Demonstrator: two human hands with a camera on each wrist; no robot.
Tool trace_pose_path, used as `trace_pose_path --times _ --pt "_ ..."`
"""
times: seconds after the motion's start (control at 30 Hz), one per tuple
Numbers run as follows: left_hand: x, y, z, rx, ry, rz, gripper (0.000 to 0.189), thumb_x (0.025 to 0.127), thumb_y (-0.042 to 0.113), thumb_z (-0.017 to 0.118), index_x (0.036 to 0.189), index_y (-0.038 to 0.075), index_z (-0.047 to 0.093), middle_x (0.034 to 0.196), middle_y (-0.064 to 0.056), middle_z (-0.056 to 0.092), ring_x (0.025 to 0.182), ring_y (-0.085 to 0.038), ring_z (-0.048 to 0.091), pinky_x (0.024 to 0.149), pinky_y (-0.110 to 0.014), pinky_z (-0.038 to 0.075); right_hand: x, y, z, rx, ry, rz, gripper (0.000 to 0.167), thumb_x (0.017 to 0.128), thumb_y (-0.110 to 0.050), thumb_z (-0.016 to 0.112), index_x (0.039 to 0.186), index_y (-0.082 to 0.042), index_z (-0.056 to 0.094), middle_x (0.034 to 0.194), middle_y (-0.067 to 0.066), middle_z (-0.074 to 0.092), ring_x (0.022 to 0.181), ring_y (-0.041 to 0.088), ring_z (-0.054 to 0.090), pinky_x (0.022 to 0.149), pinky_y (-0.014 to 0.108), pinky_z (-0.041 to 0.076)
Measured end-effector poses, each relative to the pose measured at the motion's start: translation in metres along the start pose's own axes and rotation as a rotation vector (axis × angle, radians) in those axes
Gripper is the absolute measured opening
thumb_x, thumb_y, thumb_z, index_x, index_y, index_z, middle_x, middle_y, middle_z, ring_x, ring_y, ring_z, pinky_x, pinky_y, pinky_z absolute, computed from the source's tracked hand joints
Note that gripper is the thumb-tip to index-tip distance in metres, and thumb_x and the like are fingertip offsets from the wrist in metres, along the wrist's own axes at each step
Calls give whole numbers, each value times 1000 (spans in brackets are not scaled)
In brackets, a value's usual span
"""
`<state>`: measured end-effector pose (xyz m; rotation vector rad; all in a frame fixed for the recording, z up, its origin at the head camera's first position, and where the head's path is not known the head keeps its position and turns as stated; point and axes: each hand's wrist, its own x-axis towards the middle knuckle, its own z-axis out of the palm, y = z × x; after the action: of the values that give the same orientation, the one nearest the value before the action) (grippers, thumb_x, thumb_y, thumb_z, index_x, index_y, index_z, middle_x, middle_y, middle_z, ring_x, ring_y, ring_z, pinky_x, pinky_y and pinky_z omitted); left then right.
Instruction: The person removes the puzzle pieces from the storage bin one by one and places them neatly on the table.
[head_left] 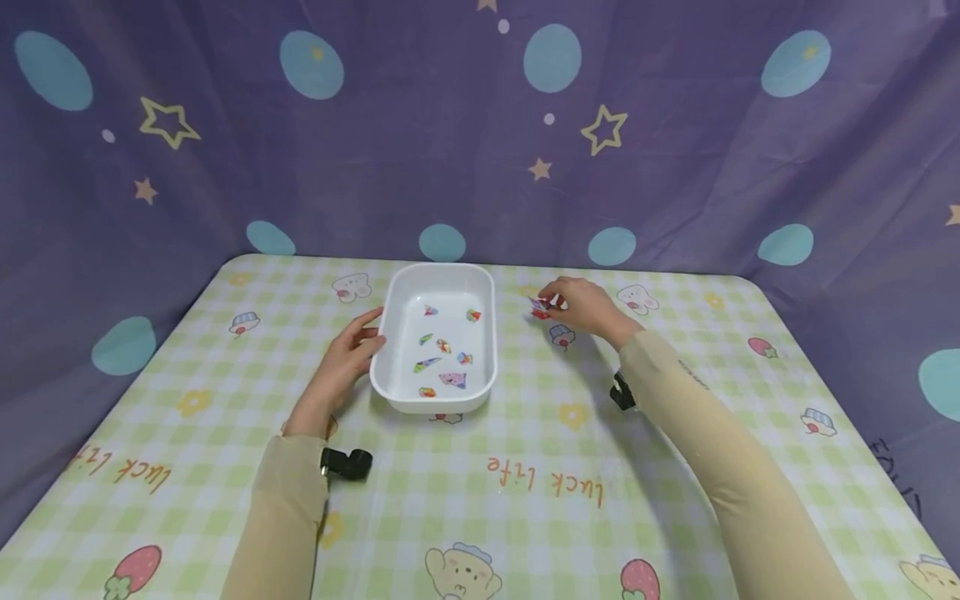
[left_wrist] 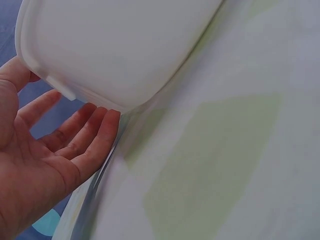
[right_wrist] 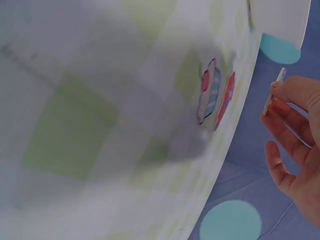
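Observation:
My left hand (head_left: 339, 367) holds the left side of a white rectangular tray (head_left: 380, 379), thumb at the rim and fingers against the outer wall. Several small, flat, brightly patterned pieces (head_left: 453, 380) of irregular shapes lie spread over the tray's floor. To the right of the tray, my right hand (head_left: 588, 307) pinches a thin flat piece (right_wrist: 273, 95) with a pale edge between thumb and fingertips, just above the table. Below those fingertips, a red and purple piece (right_wrist: 226, 100) lies on the cloth. The held piece's printed face is mostly hidden.
A green-and-white checked tablecloth (head_left: 525, 533) with printed cupcakes, strawberries and bears covers the table. A purple curtain (head_left: 420, 158) with stars and blue ovals hangs behind the back edge. A black strap device (head_left: 348, 463) sits on the left wrist, another (head_left: 622, 392) on the right.

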<state>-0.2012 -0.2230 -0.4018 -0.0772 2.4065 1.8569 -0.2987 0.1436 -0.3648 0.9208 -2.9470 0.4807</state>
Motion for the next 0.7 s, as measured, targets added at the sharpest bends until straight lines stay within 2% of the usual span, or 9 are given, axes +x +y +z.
trace_pose_path --times 0.37,0.7 --pt "0 1 1 -20 -7 12 54 92 29 51 142 27 30 131 -15 41 109 -22 46 77 -22 52 -14 22 1 -4 -6 78 31 81 -13 66 112 -8 64 104 7 63 92 24 60 76 40 50" --pt "-1 2 0 -15 -5 13 54 92 29 51 143 28 29 131 -15 41 110 -23 45 78 -21 51 -19 40 4 -8 -20 105 26 81 -9 65 108 -6 66 102 11 64 91 26 61 78 41 50"
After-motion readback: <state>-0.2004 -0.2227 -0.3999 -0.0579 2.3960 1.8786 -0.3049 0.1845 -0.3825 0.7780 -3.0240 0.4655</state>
